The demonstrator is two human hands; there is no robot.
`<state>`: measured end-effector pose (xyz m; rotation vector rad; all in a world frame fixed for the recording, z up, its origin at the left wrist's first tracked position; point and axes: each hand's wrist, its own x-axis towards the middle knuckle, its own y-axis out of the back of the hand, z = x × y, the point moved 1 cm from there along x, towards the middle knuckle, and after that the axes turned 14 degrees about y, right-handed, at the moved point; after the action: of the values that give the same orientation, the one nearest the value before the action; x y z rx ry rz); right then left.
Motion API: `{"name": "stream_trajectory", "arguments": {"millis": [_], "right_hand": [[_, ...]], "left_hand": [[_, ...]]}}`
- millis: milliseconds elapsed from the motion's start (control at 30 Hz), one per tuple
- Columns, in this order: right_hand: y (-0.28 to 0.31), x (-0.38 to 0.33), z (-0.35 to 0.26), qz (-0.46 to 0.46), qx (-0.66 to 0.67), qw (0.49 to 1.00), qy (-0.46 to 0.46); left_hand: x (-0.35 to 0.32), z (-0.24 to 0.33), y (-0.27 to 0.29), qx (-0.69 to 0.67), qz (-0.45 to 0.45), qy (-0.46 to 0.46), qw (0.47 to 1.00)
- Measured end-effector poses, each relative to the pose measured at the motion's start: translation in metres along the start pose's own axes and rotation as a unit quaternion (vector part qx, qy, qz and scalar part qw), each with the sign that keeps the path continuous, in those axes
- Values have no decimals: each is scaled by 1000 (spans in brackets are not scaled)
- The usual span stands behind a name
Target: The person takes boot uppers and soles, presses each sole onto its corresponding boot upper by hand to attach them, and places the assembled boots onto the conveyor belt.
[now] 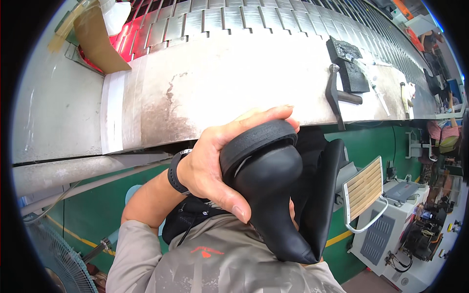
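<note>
A shiny black boot [268,183] is held up in front of the person's belly, just off the near edge of the counter [220,93]. It has a thick, dull black sole [259,141] around its round end, and there is a thin gap between the sole and the boot on the near side. The left hand [210,163] is bent around that end, with the fingers stretched over the sole and the thumb pressed on the near side, so it has a good hold. A black watch [177,172] is on that wrist. Of the right hand [292,215], only a little bit peeks out behind the boot, so I can't say how far its fingers are bent or if it grips anything. The boot's long black leg part [328,190] stands up beside it on the right. On the right of the counter lie a hammer [334,97], a rough black block [355,80] and a clear, thin tube [378,95]. Behind them runs a row of shiny metal slats [234,20], glowing red on the left. A bent piece of cardboard [100,41] is there too. Below, a fan [61,261] stands at the left, and a white machine [373,232] stands on the green floor [364,141] at the right.
</note>
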<state>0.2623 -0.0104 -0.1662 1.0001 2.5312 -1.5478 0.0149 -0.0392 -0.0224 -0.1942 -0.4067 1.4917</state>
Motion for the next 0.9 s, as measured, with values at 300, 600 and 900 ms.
{"name": "stream_trajectory", "arguments": {"millis": [300,600,900], "right_hand": [[-6,7,10,3,-6,1000,-1],[-12,8,15,6,-3,1000,-1],[-15,11,18,7,2,1000,0]], "left_hand": [[0,3,2,53,-23,-18,998],[1,-3,2,41,-14,-22,999],[2,-4,1,53,-7,-33,998]]}}
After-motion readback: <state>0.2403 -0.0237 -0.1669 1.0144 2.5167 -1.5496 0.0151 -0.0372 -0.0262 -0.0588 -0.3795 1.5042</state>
